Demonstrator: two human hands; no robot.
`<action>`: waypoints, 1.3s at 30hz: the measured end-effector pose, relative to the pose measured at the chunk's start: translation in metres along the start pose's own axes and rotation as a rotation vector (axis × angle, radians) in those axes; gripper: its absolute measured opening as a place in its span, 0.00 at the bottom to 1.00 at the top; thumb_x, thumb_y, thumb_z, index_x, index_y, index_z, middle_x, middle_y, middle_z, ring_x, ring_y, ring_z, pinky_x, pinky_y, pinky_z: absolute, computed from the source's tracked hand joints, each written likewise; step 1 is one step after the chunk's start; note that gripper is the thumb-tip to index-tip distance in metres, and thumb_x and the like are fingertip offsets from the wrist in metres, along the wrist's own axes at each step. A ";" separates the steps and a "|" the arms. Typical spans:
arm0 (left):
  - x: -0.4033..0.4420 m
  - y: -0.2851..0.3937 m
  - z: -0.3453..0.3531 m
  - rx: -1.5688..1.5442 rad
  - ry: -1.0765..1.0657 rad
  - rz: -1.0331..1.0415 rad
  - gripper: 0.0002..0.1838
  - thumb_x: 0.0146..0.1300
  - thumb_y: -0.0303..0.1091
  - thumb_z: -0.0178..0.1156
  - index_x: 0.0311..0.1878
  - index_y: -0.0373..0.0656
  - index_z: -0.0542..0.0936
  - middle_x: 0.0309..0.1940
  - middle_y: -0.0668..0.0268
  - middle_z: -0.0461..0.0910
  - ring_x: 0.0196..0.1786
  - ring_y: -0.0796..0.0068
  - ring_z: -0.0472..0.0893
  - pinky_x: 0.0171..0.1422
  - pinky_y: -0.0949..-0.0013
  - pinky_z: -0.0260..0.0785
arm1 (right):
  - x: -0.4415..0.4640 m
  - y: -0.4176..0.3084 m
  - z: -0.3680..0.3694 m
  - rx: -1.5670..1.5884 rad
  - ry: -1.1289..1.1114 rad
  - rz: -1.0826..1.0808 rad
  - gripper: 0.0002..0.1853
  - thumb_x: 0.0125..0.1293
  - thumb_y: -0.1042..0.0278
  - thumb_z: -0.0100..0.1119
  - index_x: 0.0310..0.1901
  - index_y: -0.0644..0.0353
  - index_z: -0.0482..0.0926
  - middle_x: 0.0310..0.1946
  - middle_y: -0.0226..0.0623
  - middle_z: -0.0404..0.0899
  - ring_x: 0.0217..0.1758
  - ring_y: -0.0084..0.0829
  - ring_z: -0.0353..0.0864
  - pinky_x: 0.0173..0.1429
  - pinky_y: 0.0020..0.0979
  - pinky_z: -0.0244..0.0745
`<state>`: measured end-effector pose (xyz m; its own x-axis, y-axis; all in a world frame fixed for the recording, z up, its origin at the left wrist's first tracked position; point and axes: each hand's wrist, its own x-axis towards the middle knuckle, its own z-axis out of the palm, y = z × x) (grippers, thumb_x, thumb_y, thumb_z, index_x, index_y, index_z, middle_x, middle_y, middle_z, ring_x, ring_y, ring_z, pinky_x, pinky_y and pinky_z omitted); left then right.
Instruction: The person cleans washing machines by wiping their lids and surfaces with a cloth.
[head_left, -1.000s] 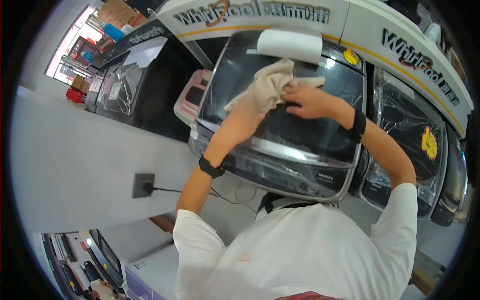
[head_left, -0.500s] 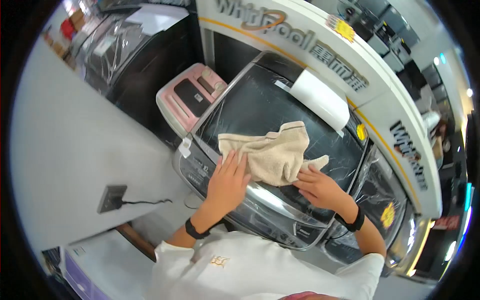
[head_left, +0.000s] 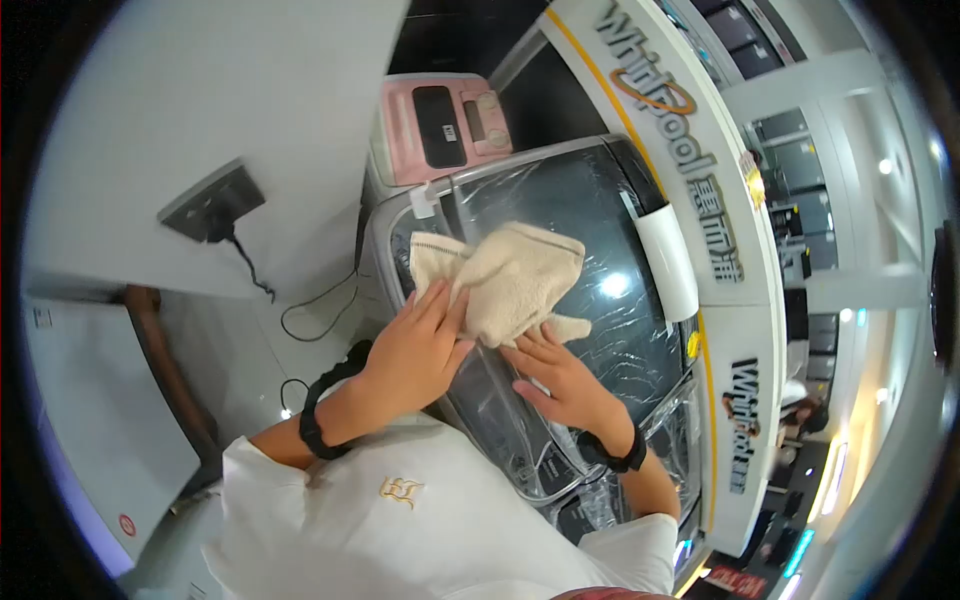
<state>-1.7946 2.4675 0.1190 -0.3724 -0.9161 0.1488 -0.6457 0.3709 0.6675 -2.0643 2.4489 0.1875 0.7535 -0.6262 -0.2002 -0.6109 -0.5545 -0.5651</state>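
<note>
A beige towel [head_left: 530, 275] lies bunched on the dark, film-wrapped lid [head_left: 610, 240] of a top-loading washing machine. My left hand [head_left: 415, 345] rests at its near left edge, fingers stretched out with the tips touching the cloth. At the towel's lower right edge is my right hand [head_left: 565, 380], palm down with fingers extended and the thumb apart. Its fingertips touch the fabric, and a loose corner sticks out beyond them. Neither hand is closed around the towel. Black bands circle both wrists.
A small pink-topped machine [head_left: 440, 125] adjoins the washer. A white roll [head_left: 665, 265] lies along the lid's back, before the Whirlpool sign panel [head_left: 720, 260]. On the left wall is a socket [head_left: 212, 203] with a cord. Another film-wrapped machine [head_left: 675, 430] stands at right.
My view has turned, so the washer and sign appear rotated. The towel has shifted toward the lid's left part and bunched differently, with both hands still against it.
</note>
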 end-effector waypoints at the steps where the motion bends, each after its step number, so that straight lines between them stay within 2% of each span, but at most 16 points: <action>1: -0.008 -0.001 0.000 -0.011 0.013 0.009 0.33 0.78 0.42 0.56 0.79 0.30 0.66 0.76 0.36 0.67 0.82 0.40 0.65 0.84 0.43 0.58 | 0.003 -0.006 0.000 -0.040 0.005 -0.007 0.29 0.72 0.68 0.63 0.73 0.66 0.73 0.74 0.55 0.71 0.81 0.58 0.64 0.86 0.61 0.49; 3: -0.022 -0.004 0.002 -0.028 0.031 0.034 0.33 0.79 0.42 0.56 0.79 0.30 0.66 0.76 0.37 0.67 0.81 0.40 0.65 0.84 0.42 0.58 | 0.009 -0.015 0.001 -0.113 0.026 -0.020 0.27 0.71 0.68 0.63 0.69 0.68 0.75 0.66 0.56 0.76 0.74 0.58 0.72 0.83 0.61 0.56; 6: -0.009 -0.022 0.011 0.012 0.070 0.065 0.33 0.79 0.42 0.55 0.79 0.30 0.66 0.76 0.38 0.67 0.80 0.40 0.66 0.84 0.43 0.59 | 0.021 0.000 0.001 -0.134 0.031 -0.026 0.27 0.72 0.68 0.63 0.69 0.68 0.75 0.61 0.53 0.77 0.67 0.57 0.75 0.80 0.59 0.60; 9: 0.027 -0.047 0.011 0.149 0.264 0.098 0.32 0.79 0.42 0.55 0.78 0.30 0.67 0.76 0.39 0.68 0.79 0.40 0.68 0.83 0.44 0.59 | 0.049 0.000 -0.001 -0.182 0.089 0.025 0.27 0.72 0.67 0.62 0.70 0.68 0.75 0.59 0.53 0.77 0.66 0.55 0.76 0.81 0.58 0.61; 13: 0.054 -0.073 -0.003 0.210 0.304 0.053 0.32 0.79 0.41 0.54 0.78 0.29 0.67 0.76 0.39 0.67 0.80 0.41 0.67 0.84 0.45 0.59 | 0.072 -0.014 0.002 -0.245 0.141 0.034 0.28 0.73 0.65 0.63 0.70 0.70 0.74 0.64 0.56 0.76 0.71 0.59 0.74 0.81 0.58 0.61; 15: 0.041 -0.067 -0.002 0.116 0.302 0.020 0.32 0.79 0.41 0.55 0.77 0.29 0.68 0.76 0.39 0.68 0.81 0.42 0.66 0.84 0.46 0.58 | 0.061 -0.023 0.016 -0.357 0.166 0.022 0.28 0.73 0.63 0.63 0.69 0.71 0.74 0.67 0.58 0.75 0.74 0.61 0.71 0.82 0.57 0.61; 16: 0.032 -0.062 -0.001 0.071 0.301 0.006 0.32 0.78 0.41 0.55 0.77 0.29 0.68 0.76 0.39 0.69 0.81 0.43 0.66 0.84 0.46 0.58 | 0.051 -0.026 0.018 -0.284 0.119 0.051 0.29 0.72 0.61 0.64 0.69 0.71 0.75 0.71 0.60 0.73 0.79 0.63 0.67 0.82 0.57 0.60; 18: 0.010 -0.056 0.014 0.106 0.285 0.012 0.32 0.78 0.42 0.55 0.75 0.28 0.70 0.77 0.39 0.68 0.82 0.43 0.64 0.85 0.47 0.57 | 0.029 -0.041 0.025 -0.255 0.078 0.062 0.28 0.72 0.62 0.63 0.68 0.70 0.76 0.71 0.59 0.73 0.79 0.62 0.67 0.83 0.57 0.60; 19: -0.003 -0.048 0.013 0.061 0.209 0.048 0.32 0.77 0.42 0.56 0.75 0.28 0.70 0.77 0.40 0.68 0.82 0.43 0.64 0.85 0.47 0.57 | 0.017 -0.049 0.028 -0.240 0.061 0.076 0.28 0.72 0.63 0.63 0.68 0.70 0.76 0.72 0.58 0.73 0.80 0.61 0.66 0.83 0.57 0.60; 21: -0.025 -0.032 0.009 -0.038 0.046 0.121 0.32 0.76 0.41 0.57 0.75 0.28 0.70 0.77 0.40 0.67 0.83 0.44 0.62 0.86 0.46 0.56 | -0.006 -0.061 0.034 -0.222 0.053 0.169 0.27 0.71 0.65 0.63 0.69 0.69 0.77 0.72 0.56 0.73 0.81 0.60 0.66 0.84 0.56 0.59; 24: -0.035 -0.016 0.016 -0.151 -0.041 0.247 0.31 0.74 0.40 0.60 0.74 0.29 0.71 0.77 0.42 0.67 0.83 0.45 0.63 0.85 0.44 0.56 | -0.040 -0.070 0.050 -0.213 0.040 0.308 0.28 0.70 0.67 0.63 0.69 0.67 0.77 0.74 0.54 0.72 0.81 0.58 0.65 0.85 0.56 0.59; 26: -0.031 -0.015 0.020 -0.079 0.019 0.289 0.31 0.73 0.38 0.62 0.73 0.30 0.73 0.78 0.44 0.68 0.83 0.46 0.63 0.85 0.43 0.57 | -0.057 -0.081 0.061 -0.207 0.072 0.409 0.29 0.67 0.70 0.62 0.70 0.67 0.77 0.75 0.52 0.71 0.82 0.56 0.64 0.85 0.55 0.60; 30: -0.019 -0.007 0.029 0.000 0.008 0.348 0.31 0.70 0.37 0.64 0.72 0.31 0.74 0.78 0.45 0.68 0.83 0.48 0.64 0.85 0.43 0.57 | -0.093 -0.098 0.098 -0.160 0.220 0.559 0.25 0.78 0.69 0.49 0.73 0.67 0.75 0.77 0.57 0.69 0.83 0.62 0.61 0.85 0.53 0.56; 33: -0.015 0.009 0.036 -0.009 -0.037 0.402 0.32 0.68 0.36 0.65 0.73 0.31 0.74 0.78 0.46 0.68 0.82 0.49 0.66 0.84 0.43 0.57 | -0.115 -0.105 0.134 -0.139 0.434 0.694 0.28 0.67 0.74 0.54 0.69 0.69 0.76 0.75 0.52 0.71 0.83 0.57 0.64 0.87 0.57 0.53; 34: -0.016 0.021 0.042 -0.019 -0.117 0.481 0.33 0.67 0.36 0.64 0.73 0.31 0.74 0.78 0.46 0.68 0.82 0.49 0.67 0.84 0.44 0.58 | -0.123 -0.121 0.145 -0.103 0.469 0.876 0.27 0.71 0.73 0.51 0.70 0.69 0.76 0.74 0.53 0.73 0.82 0.58 0.65 0.88 0.57 0.50; 39: -0.030 0.056 0.073 -0.038 -0.268 0.756 0.33 0.66 0.35 0.61 0.74 0.31 0.74 0.77 0.48 0.71 0.81 0.52 0.69 0.84 0.46 0.59 | -0.136 -0.144 0.197 0.019 0.790 1.168 0.26 0.83 0.65 0.42 0.75 0.70 0.72 0.77 0.55 0.71 0.83 0.62 0.61 0.88 0.55 0.47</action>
<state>-1.8682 2.5266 0.0987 -0.8501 -0.3497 0.3937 -0.1336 0.8664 0.4812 -2.0315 2.7221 0.1382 -0.5151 -0.8548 -0.0626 -0.7720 0.4945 -0.3993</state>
